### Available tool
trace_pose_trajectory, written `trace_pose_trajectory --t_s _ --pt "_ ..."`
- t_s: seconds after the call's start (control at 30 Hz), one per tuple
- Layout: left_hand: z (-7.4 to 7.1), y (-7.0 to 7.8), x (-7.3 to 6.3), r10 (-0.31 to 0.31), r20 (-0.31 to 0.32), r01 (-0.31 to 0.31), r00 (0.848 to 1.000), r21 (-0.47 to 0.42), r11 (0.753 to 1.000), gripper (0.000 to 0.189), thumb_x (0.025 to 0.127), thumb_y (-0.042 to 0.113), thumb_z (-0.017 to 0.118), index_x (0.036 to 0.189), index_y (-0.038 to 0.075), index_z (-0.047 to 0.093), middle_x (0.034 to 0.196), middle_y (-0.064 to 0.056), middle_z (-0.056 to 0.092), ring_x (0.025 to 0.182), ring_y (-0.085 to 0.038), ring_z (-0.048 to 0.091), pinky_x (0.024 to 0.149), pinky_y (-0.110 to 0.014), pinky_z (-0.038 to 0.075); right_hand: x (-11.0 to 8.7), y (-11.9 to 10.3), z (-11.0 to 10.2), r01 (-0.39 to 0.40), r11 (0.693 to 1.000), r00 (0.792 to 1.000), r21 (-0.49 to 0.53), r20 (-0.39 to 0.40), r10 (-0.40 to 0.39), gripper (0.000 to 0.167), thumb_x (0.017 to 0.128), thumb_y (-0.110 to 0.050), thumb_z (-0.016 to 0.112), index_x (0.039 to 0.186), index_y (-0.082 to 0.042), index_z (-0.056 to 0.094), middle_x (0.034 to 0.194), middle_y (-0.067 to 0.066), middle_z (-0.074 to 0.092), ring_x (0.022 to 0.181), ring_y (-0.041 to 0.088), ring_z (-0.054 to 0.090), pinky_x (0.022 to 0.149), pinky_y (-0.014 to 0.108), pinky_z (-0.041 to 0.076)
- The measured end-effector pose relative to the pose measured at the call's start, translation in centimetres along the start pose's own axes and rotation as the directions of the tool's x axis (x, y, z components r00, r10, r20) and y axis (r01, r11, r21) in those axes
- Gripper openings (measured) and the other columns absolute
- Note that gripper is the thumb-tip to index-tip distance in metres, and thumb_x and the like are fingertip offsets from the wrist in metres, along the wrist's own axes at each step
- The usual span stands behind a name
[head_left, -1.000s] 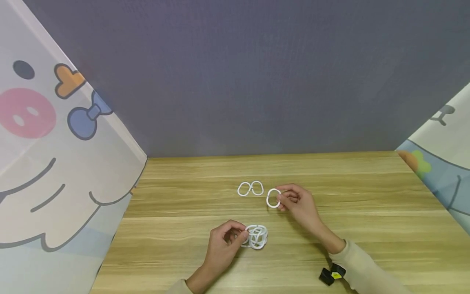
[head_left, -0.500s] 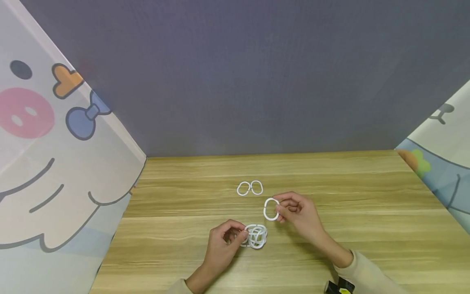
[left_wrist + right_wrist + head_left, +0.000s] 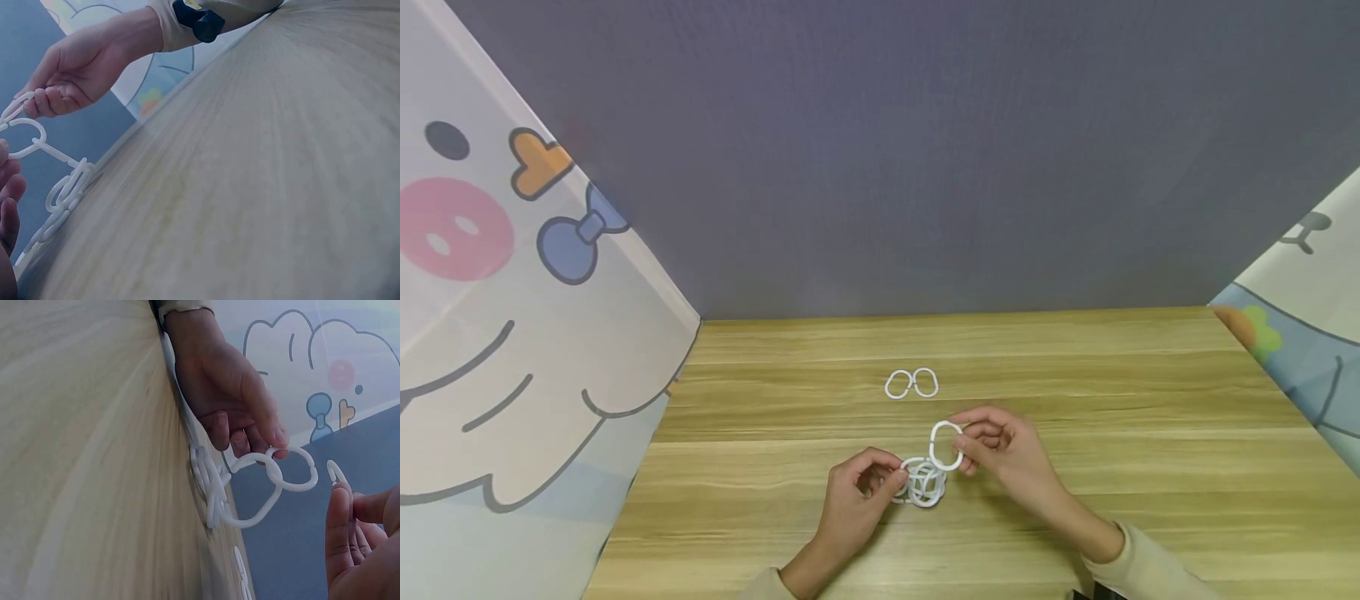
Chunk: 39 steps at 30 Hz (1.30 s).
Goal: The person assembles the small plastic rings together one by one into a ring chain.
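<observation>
The left hand (image 3: 859, 498) has a narrow grip, pinching 1 ring of a white chain (image 3: 927, 493) whose other links lie bunched on the bench (image 3: 737, 467). The right hand (image 3: 1011, 462) pinches 1 single ring (image 3: 935, 457) between thumb and finger, raised near the chain; the right wrist view shows them apart. Farther back, 2 white rings (image 3: 912, 383) lie side by side.

Booth-like space between cartoon-printed panels (image 3: 550, 333)
</observation>
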<state>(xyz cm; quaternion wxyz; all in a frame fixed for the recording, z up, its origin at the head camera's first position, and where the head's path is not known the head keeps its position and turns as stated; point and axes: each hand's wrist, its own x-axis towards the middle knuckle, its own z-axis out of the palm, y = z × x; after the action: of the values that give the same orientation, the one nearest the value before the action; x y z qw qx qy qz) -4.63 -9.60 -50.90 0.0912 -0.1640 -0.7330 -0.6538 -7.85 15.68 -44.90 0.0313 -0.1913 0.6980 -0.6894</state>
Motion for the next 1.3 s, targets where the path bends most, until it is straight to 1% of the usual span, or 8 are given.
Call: trace_pose_trajectory --t_s 0.23,0.43,0.57,0.8,1.03,1.2,1.3 --pt "0.0 0.0 0.0 0.002 0.006 -0.002 1.0 -0.005 1.0 0.007 0.097 -0.002 0.081 0.099 0.005 0.078 0.088 -0.008 0.078 0.075 -0.003 0.064 0.058 -0.02 0.05 -0.3 0.2 0.4 0.002 1.0 1.0 0.012 0.031 -0.003 0.025 0.098 0.015 0.072 0.122 0.018 0.068 0.089 0.027 0.075 0.069 0.008 0.072 0.062 0.031 0.065" --pt "0.0 0.1 0.0 0.0 0.012 0.0 1.0 -0.009 1.0 0.007 0.098 -0.001 0.081 0.099 0.004 0.078 0.088 -0.009 0.078 0.075 -0.003 0.064 0.058 -0.02 0.05 -0.5 0.3 0.7 0.016 1.0 0.999 0.026 0.049 -0.017 0.024 0.098 0.015 0.071 0.122 0.017 0.067 0.09 0.033 0.073 0.07 0.007 0.072 0.062 0.029 0.065" --pt "0.0 0.1 0.0 -0.011 0.007 0.011 1.0 -0.006 1.0 0.006 0.097 -0.001 0.081 0.099 0.004 0.078 0.087 -0.009 0.078 0.074 -0.002 0.063 0.058 -0.019 0.05 -0.6 0.5 0.8 0.023 0.999 0.998 0.031 0.056 -0.024 0.024 0.099 0.013 0.071 0.122 0.017 0.067 0.09 0.032 0.073 0.07 0.007 0.072 0.061 0.029 0.065" --pt "0.0 0.2 0.0 -0.009 -0.001 0.009 1.0 0.0 1.0 0.007 0.097 -0.001 0.081 0.099 0.005 0.078 0.086 -0.008 0.078 0.074 -0.002 0.063 0.058 -0.019 0.05 -0.8 0.8 0.8 -0.016 1.0 0.998 0.025 0.065 0.015 0.023 0.1 0.012 0.072 0.122 0.016 0.068 0.09 0.028 0.074 0.07 0.007 0.072 0.061 0.029 0.064" --pt "-0.1 0.1 0.0 0.002 0.0 -0.002 1.0 0.001 1.0 0.007 0.098 -0.002 0.081 0.1 0.004 0.078 0.086 -0.008 0.078 0.073 -0.002 0.062 0.057 -0.02 0.05 -0.9 1.3 0.9 -0.018 1.0 0.997 0.023 0.071 0.016 0.024 0.098 0.016 0.07 0.122 0.016 0.067 0.089 0.035 0.071 0.069 0.008 0.071 0.061 0.029 0.064" --pt "-0.1 0.2 0.0 -0.002 0.002 0.002 1.0 -0.002 1.0 0.007 0.098 -0.002 0.081 0.1 0.005 0.078 0.087 -0.009 0.078 0.073 -0.002 0.062 0.058 -0.019 0.051 -0.8 1.6 0.7 0.008 1.0 0.999 0.012 0.05 -0.009 0.031 0.1 0.013 0.071 0.13 0.016 0.065 0.088 0.034 0.07 0.07 0.007 0.071 0.062 0.029 0.064" --pt "-0.1 0.2 0.0 -0.002 0.0 0.002 1.0 -0.006 1.0 0.007 0.097 -0.002 0.081 0.1 0.004 0.078 0.087 -0.009 0.078 0.073 -0.002 0.062 0.058 -0.019 0.051 -0.8 1.7 0.6 0.01 1.0 1.0 -0.019 0.025 -0.009 0.033 0.1 0.012 0.071 0.133 0.016 0.065 0.088 0.033 0.069 0.07 0.009 0.071 0.062 0.029 0.064"
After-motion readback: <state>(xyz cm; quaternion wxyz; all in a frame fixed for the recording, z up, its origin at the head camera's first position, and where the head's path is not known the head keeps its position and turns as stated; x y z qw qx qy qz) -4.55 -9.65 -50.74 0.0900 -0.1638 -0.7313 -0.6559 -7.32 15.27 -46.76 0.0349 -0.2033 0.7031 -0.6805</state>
